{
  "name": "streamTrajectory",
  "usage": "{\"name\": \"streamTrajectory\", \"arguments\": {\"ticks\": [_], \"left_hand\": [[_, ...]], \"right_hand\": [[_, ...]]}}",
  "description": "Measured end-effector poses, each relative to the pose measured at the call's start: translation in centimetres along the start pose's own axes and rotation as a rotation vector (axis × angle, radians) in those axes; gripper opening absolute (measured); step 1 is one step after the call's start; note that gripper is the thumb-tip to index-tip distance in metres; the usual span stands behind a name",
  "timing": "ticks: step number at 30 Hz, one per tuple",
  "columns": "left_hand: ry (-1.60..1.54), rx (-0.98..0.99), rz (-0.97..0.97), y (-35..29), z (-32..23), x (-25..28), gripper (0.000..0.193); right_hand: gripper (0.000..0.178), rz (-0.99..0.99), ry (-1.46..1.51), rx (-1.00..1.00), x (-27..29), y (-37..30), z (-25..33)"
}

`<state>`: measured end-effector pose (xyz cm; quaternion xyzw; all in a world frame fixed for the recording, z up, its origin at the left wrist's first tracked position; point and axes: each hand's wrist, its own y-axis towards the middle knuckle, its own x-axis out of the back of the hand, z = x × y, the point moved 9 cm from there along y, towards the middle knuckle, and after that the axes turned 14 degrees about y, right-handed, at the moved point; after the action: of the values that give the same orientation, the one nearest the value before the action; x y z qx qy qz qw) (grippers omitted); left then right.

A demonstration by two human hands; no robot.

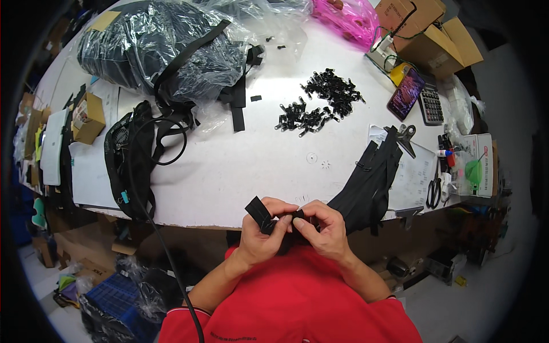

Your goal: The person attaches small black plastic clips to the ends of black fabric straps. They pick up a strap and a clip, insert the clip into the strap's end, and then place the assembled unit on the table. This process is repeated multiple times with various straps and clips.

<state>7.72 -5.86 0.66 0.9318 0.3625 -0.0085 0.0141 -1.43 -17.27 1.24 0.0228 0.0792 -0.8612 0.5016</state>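
At the table's front edge, close to my body, my left hand (pixel 265 228) and my right hand (pixel 322 227) meet with thumbs and fingertips pinched. Both grip a black fabric strip (pixel 258 212), which looks like zipper tape. Its wide folded end sticks up past my left hand, and the part between my fingertips is mostly covered by them. Beyond my right hand lies a bundle of long black strips (pixel 372 183), hanging slightly over the edge. Farther back are loose piles of small black zipper sliders (pixel 334 94).
A plastic-wrapped dark bundle (pixel 160 48) fills the back left, with a black bag-like piece (pixel 128 154) nearer. A black cable (pixel 162 240) runs down past my left arm. At right are a phone (pixel 406 94), calculator (pixel 431 106), scissors (pixel 433 191) and an open carton (pixel 440 48).
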Motion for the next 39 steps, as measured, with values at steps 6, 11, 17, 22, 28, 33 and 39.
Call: {"name": "streamTrajectory", "arguments": {"ticks": [6,11,17,22,28,33,39], "left_hand": [[0.011,0.024,0.009,-0.1,0.3,0.1,0.019],[-0.074,0.09,0.027,0.0,1.2,0.0,0.019],[-0.152,0.163,0.039,-0.1,1.8,-0.1,0.018],[0.039,0.015,-0.013,-0.1,0.6,-0.1,0.018],[0.03,0.022,-0.003,-0.1,0.8,-0.2,0.019],[0.022,0.028,0.009,0.0,0.6,-0.2,0.018],[0.08,-0.029,-0.025,-0.4,0.9,0.2,0.017]], "right_hand": [[0.009,0.027,-0.098,0.048,-0.1,0.3,1.0],[0.008,0.004,-0.095,0.09,-0.2,0.3,1.1],[0.007,0.016,-0.13,0.102,-0.2,0.5,1.2],[0.007,-0.055,-0.094,0.106,0.2,0.2,0.2],[0.007,-0.074,-0.108,0.11,0.1,0.3,0.3],[0.009,-0.083,-0.1,0.11,0.1,0.2,0.1],[0.011,-0.028,-0.172,0.061,-0.3,0.1,0.6]]}}
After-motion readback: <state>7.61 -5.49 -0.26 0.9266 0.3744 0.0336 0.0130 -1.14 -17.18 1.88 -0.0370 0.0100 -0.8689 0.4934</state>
